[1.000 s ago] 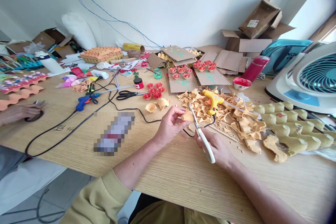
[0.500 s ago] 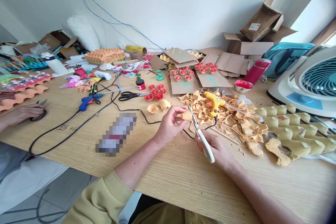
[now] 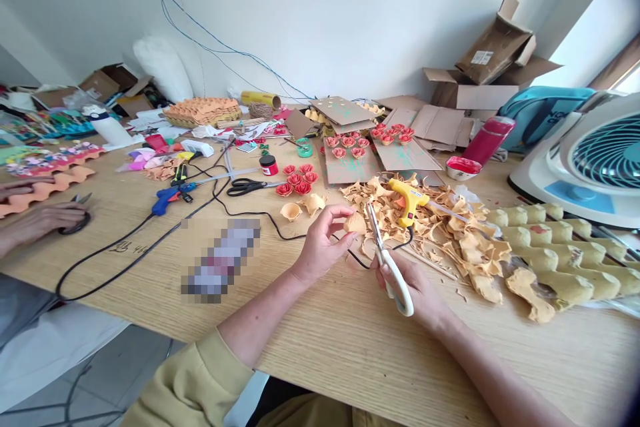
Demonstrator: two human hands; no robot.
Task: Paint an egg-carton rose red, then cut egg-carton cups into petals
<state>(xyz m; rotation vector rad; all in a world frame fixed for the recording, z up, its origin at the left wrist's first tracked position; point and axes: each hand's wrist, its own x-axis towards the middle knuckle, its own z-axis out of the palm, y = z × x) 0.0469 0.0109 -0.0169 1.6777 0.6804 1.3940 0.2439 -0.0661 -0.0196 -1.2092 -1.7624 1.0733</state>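
Observation:
Between the thumb and fingers of my left hand [image 3: 323, 247] is a small orange egg-carton piece [image 3: 355, 223], its rounded side showing. My right hand [image 3: 407, 280] grips white-handled scissors [image 3: 395, 273], blades pointing up and slightly parted, just right of the piece and apart from it. Behind my hands lies a heap of torn carton scraps [image 3: 440, 233], with a yellow glue gun [image 3: 407, 202] resting on it. Two cut carton cups, one of them a hollow cup [image 3: 291, 212], sit beyond my left hand, near several red paper roses [image 3: 297, 179].
At left, a co-worker's hand [image 3: 47, 220] holds dark scissors. A blue glue gun [image 3: 170, 197] and its black cable lie left of centre, near black scissors [image 3: 250, 186]. Egg trays [image 3: 570, 253] and a fan [image 3: 590, 160] stand at right. A blurred-out item [image 3: 223, 260] lies in front.
The scissors have moved away from the carton piece, down and to the right. In my left fingers the piece has turned and now looks shorter and rounder.

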